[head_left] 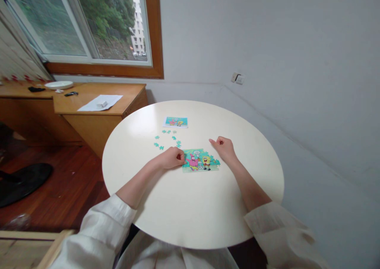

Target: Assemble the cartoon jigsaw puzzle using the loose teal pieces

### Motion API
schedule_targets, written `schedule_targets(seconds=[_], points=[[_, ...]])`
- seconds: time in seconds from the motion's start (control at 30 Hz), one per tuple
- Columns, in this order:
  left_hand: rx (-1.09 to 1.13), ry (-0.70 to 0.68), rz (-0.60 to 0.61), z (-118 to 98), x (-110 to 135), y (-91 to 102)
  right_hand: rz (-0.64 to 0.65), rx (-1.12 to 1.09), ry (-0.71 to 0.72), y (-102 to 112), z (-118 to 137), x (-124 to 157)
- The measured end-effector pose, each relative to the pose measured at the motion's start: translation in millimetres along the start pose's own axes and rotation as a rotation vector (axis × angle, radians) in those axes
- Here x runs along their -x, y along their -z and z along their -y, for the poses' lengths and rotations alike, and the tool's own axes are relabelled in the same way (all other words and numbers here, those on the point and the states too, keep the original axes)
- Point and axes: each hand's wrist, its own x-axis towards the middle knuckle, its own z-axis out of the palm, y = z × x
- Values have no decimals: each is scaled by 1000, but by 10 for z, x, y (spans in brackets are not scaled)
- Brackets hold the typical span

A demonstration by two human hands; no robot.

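On the round white table lies a partly assembled jigsaw puzzle with a pink starfish, a pale squid and a yellow sponge figure on teal. Its upper right edge is jagged. My left hand is closed, its fingertips at the puzzle's left edge; what they pinch, if anything, is hidden. Just beyond the puzzle's upper right, my right hand is curled, with one digit pointing left and nothing visible in it. Several loose teal puzzle pieces lie past my left hand.
A reference picture card lies farther back on the white table. To the left stands a wooden desk with a paper sheet and a white plate. A wall with a socket rises behind and to the right.
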Motion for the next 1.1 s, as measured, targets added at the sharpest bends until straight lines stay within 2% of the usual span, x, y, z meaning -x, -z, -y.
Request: schedule_targets(seconds=[0.37,0.67,0.83,1.1], points=[[-183,-40,-8,-30,1,-6,13,7,-10,7,23,7],[-114,-51,12,-28,-9,-8,9,1,-15,-13,-49,-10],[-22,-48,38,17,-17,-3,-2,-104,-35,-18,-28,-5],[172,-63,-163,104,-38,80,20,-152,-60,-13,-48,-11]])
